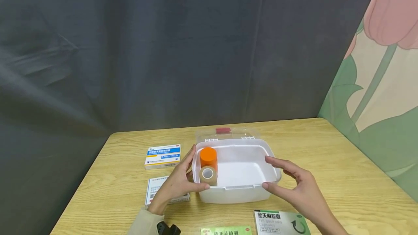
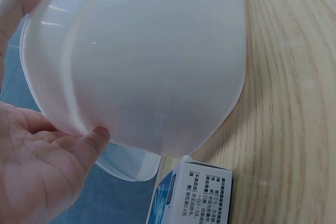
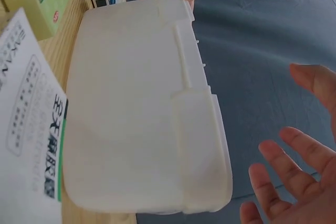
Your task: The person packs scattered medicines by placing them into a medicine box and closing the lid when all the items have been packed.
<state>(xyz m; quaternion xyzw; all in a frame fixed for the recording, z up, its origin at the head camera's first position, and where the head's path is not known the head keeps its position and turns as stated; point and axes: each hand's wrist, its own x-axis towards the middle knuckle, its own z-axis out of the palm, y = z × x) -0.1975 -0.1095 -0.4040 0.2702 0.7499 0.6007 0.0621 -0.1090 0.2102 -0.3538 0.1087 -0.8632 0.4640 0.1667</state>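
Observation:
A translucent white plastic storage box (image 1: 235, 196) stands on the table, its clear lid (image 1: 204, 133) with a red latch folded back behind it. My left hand (image 1: 176, 182) grips the box's left end, thumb on the front rim and fingers round the side. Inside, at the left, are an orange bottle (image 1: 208, 157) and a roll of tan tape (image 1: 213, 181) in front of it. My right hand (image 1: 298, 182) is at the right end with thumb and fingers spread; the right wrist view shows its fingers apart from the box wall (image 3: 126, 114).
A blue-and-white medicine box (image 1: 162, 157) lies left of the storage box, with another white carton (image 1: 153, 188) partly behind my left hand. Near the front edge are a light green carton (image 1: 225, 231) and a white-and-green capsule box (image 1: 281, 224). A dark curtain (image 1: 196, 53) hangs behind the table.

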